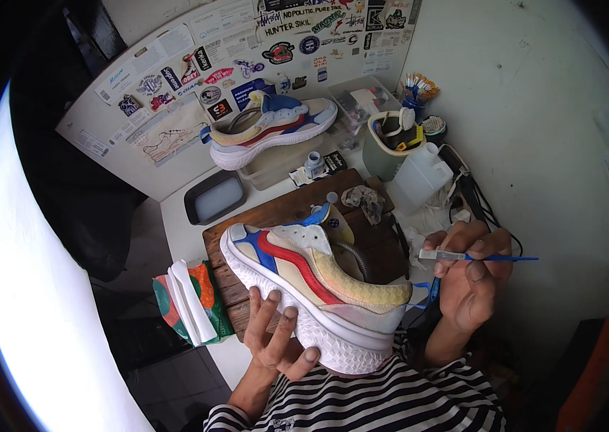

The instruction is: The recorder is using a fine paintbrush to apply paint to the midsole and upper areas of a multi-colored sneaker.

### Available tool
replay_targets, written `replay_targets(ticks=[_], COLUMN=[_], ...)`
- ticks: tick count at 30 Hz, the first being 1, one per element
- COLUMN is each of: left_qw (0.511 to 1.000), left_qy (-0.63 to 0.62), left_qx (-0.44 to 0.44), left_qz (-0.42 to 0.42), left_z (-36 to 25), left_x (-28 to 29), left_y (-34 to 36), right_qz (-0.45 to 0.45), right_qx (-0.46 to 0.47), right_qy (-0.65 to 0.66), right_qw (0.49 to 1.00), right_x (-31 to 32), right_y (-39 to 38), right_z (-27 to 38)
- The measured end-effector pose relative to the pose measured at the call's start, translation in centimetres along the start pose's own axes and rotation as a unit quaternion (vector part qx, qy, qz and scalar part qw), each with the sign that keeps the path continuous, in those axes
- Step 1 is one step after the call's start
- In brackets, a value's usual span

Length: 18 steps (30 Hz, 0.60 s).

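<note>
A cream sneaker (297,263) with a red wavy stripe, blue panels and a thick white sole lies tilted in front of me, toe to the left. My left hand (272,337) supports it, fingers curled against the textured sole. My right hand (473,284), to the right of the heel, pinches a small paintbrush (447,255) with a blue handle and pale bristles. The brush is apart from the shoe. Near that hand, a blue tab (428,291) sticks out from the heel. A coiled spring (355,258) shows inside the shoe's opening.
Beneath the sneaker lies a wooden board (247,223). A matching sneaker (275,129) rests on a plastic tub (265,171). Around them are a dark tray of liquid (216,198), a small bottle (314,164), a green bucket (383,155), a white jug (423,176) and a tissue pack (211,302).
</note>
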State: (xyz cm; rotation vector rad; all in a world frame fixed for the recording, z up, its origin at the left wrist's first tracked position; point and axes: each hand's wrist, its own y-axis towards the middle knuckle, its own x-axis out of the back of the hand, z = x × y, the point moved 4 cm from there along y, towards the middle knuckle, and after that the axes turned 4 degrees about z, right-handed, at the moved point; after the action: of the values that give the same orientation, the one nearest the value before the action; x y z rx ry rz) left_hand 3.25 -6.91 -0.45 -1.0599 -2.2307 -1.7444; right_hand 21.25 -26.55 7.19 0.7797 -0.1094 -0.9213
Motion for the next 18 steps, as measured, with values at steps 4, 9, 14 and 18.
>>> replay_targets(ticks=[4, 9, 14, 18], left_qw=[0.998, 0.984, 0.984, 0.991], left_qy=[-0.057, -0.162, -0.172, -0.129], left_qx=[-0.001, 0.065, 0.034, 0.024], left_qz=[0.012, 0.045, 0.029, 0.001], left_z=[1.2, 3.1, 3.4, 3.2], left_x=[-0.1, 0.0, 0.2, 0.4], left_y=[-0.2, -1.9, -3.6, -4.2], right_qz=[-0.005, 0.039, 0.039, 0.021], right_qx=[-0.01, 0.028, 0.023, -0.05], right_qy=[-0.011, -0.033, -0.058, -0.091], right_qw=[1.0, 0.998, 0.997, 0.994], right_x=[0.1, 0.9, 0.2, -1.0], right_y=[-0.5, -0.4, -0.7, -1.0], right_z=[-1.3, -1.8, -2.4, -3.2])
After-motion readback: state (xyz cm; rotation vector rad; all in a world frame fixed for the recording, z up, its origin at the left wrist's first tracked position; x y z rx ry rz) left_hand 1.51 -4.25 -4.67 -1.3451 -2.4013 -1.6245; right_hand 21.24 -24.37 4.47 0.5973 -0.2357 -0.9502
